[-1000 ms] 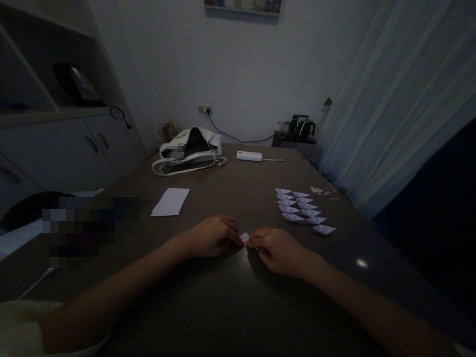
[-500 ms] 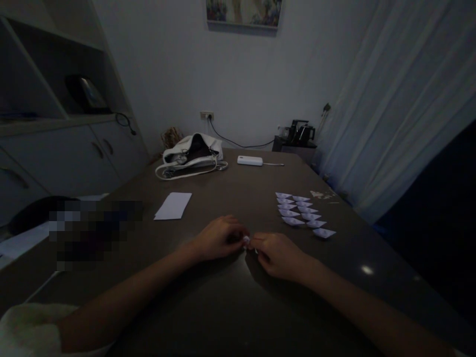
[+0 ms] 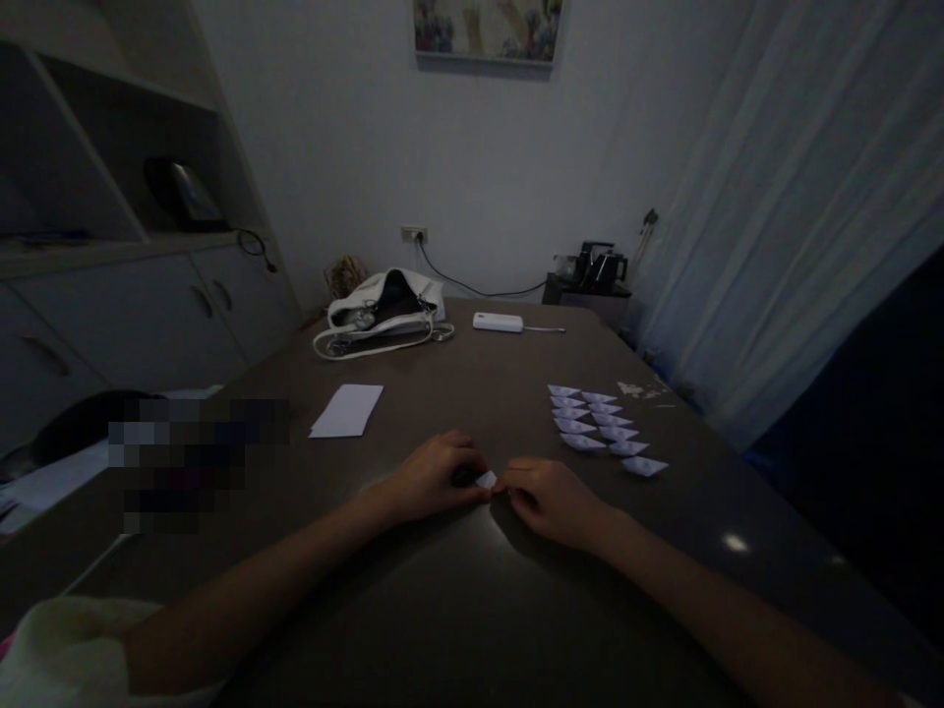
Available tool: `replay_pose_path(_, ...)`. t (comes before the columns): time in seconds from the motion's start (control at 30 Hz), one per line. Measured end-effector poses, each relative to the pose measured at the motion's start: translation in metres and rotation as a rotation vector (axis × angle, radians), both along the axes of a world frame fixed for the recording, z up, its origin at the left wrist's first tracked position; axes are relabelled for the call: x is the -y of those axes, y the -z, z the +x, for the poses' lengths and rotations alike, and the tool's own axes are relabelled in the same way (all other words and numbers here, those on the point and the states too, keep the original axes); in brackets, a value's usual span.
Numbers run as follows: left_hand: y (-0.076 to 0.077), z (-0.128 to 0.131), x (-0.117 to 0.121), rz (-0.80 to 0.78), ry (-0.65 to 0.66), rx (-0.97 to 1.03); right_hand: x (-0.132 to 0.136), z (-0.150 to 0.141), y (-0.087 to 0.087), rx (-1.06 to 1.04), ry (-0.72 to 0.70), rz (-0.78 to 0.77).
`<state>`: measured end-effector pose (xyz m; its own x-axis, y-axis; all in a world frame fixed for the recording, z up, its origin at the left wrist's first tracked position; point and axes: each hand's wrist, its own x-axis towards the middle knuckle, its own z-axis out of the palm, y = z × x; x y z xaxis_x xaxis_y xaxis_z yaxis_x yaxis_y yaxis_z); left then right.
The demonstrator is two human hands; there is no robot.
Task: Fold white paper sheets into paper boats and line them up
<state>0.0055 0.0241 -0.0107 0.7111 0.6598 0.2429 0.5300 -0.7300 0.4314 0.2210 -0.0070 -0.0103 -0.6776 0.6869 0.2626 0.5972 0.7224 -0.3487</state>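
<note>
Between my two hands, low over the table [image 3: 442, 600], is a small folded piece of white paper [image 3: 487, 480]. My left hand [image 3: 437, 478] pinches its left side between thumb and fingers. From the right, my right hand [image 3: 550, 500] grips the other edge with its fingertips, which hide part of the paper. Several small white paper boats [image 3: 582, 442] stand in two slanting rows on the table, beyond my right hand. A short stack of white paper sheets [image 3: 348, 410] lies beyond my left forearm.
At the table's far end lie a white handbag [image 3: 387, 310] and a white power bank [image 3: 498, 323] with a short cable. Paper scraps [image 3: 640, 390] are near the right edge. Dark items, partly blurred out, lie at the left. A curtain [image 3: 708, 216] hangs at the right.
The folded paper has turned between my fingers and now shows a flat, pointed white face. Both hands stay close together; the view has shifted slightly.
</note>
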Motion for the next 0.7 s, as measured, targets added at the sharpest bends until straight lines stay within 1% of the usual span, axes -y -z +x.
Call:
replay_pose_path(0.2,0.0003,0.0011,0.0016,-0.002,0.005,0.008,-0.002,0.0007,0.0025,-0.068,-0.001,-0.039)
replay_pose_path(0.37,-0.0004,0.0027,0.0024,-0.003,0.01,0.017,-0.0019,-0.0011,0.0021,-0.112,0.036,-0.022)
replay_pose_path(0.47,0.0017,0.0034,0.0021,-0.013,0.001,0.041,-0.0024,-0.0033,0.0019,-0.175,0.09,-0.042)
replay_pose_path(0.6,0.0045,0.0037,0.0027,-0.056,-0.006,0.092,-0.0038,-0.0062,0.0018,-0.253,0.186,-0.141)
replay_pose_path(0.7,0.0039,0.0045,0.0045,-0.115,-0.002,0.123,-0.0049,-0.0069,0.0017,-0.27,0.247,-0.197)
